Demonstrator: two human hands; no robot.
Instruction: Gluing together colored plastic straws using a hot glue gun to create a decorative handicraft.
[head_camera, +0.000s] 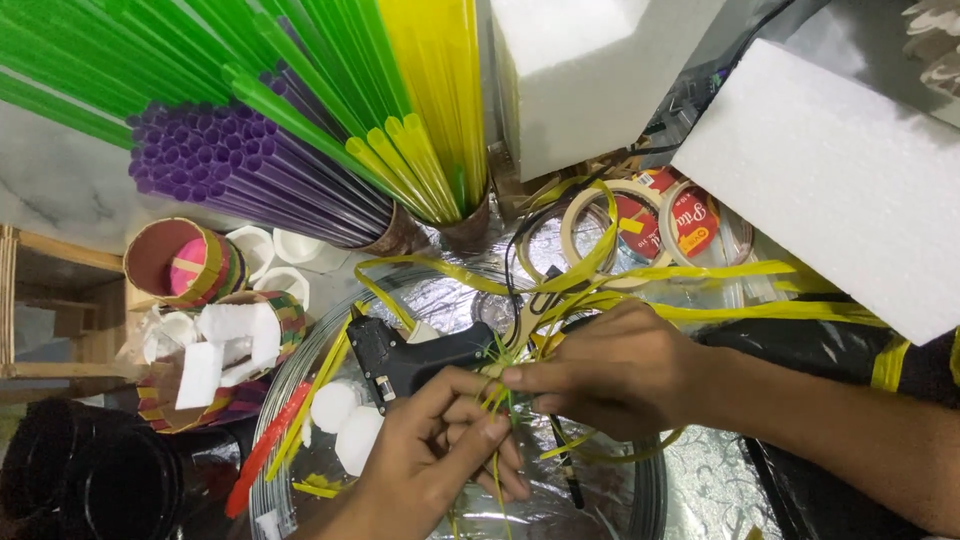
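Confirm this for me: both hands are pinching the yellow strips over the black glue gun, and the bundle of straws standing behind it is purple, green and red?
Not quite. The head view shows both hands, left hand and right hand, pinching the yellow strips by the black glue gun, but the straws are purple, green and yellow, not red.

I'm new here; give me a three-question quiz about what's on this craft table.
1. True or false: both hands, left hand and right hand, pinch the yellow strips.
2. What black tool lies just left of the hands? A) scissors B) glue gun C) stapler
3. Fill in: the purple straws lie under long ____ straws.

Key: 1 true; 2 B; 3 green.
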